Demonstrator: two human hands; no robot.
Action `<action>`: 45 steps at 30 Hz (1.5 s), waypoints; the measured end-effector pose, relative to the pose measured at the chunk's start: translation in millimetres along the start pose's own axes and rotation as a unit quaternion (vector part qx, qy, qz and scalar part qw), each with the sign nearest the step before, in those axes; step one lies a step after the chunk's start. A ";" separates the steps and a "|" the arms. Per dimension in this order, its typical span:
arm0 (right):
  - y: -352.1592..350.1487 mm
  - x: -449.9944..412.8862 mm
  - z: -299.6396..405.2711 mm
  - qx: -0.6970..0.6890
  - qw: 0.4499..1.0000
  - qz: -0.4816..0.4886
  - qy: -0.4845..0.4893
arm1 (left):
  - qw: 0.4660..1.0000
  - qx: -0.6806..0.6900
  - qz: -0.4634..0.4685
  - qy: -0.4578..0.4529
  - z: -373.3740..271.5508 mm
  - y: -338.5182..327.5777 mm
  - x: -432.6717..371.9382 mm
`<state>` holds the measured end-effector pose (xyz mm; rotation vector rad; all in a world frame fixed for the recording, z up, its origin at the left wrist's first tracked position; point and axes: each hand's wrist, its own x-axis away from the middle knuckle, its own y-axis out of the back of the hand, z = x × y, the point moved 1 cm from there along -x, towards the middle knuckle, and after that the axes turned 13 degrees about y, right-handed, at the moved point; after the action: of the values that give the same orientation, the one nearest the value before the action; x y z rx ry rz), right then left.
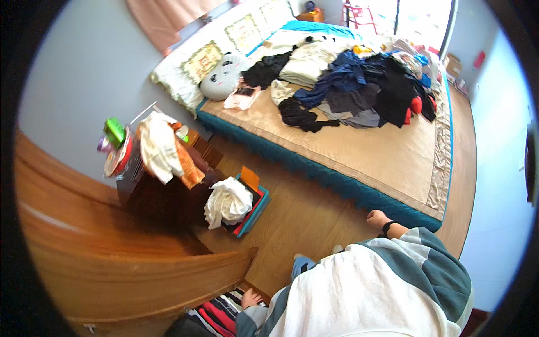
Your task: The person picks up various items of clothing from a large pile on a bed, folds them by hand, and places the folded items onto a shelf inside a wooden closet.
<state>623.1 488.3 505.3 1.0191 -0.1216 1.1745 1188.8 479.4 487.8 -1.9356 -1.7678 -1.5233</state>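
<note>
At the bottom, my left hand (251, 298) is at a wooden drawer or compartment, beside folded clothes (217, 316) in red, black, white and grey. Whether its fingers grip a garment or the wooden edge cannot be made out. My right hand (379, 220), with a black band at the wrist, hangs near the blue-green skirt of the bed (370, 164). Its fingers are curled in, with nothing visible in them. On the bed lies a heap of dark clothes (358, 92), next to a folded white quilt (306, 65).
A brown wooden door or panel (160, 274) fills the lower left. A blue bin (257, 210) with white cloth (229, 200) on top stands on the wood floor. Beyond it, a white and orange garment (162, 147) drapes over dark furniture. A grey panda-face pillow (225, 78) rests by the headboard.
</note>
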 end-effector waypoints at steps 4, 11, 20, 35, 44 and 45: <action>24.6 -3.2 -35.4 -0.059 0.995 -0.058 -0.051 | 0.948 0.160 0.103 0.253 -127.0 -63.8 -6.8; 26.4 26.4 -87.4 -0.291 0.928 -0.119 -0.198 | 0.985 0.090 0.138 0.058 -235.3 -71.4 -106.1; 105.7 1.7 -43.4 -0.405 0.834 -0.238 -0.290 | 0.962 0.050 0.248 -0.100 -480.6 -227.1 -167.7; 252.0 -221.1 7.4 -0.300 0.902 -0.311 0.018 | 0.955 -0.213 0.172 -0.113 -468.8 -269.0 -137.4; 349.5 -316.1 58.5 -0.251 0.897 -0.363 -0.003 | 0.956 -0.102 0.158 0.226 -460.8 -205.7 -103.7; 347.9 -322.8 62.8 -0.240 0.898 -0.368 -0.026 | 0.958 -0.101 0.161 0.215 -458.7 -200.5 -107.2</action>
<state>229.4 222.8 566.1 0.5628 -0.0526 0.3840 784.2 169.1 534.3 -1.6890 -1.1021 -1.8730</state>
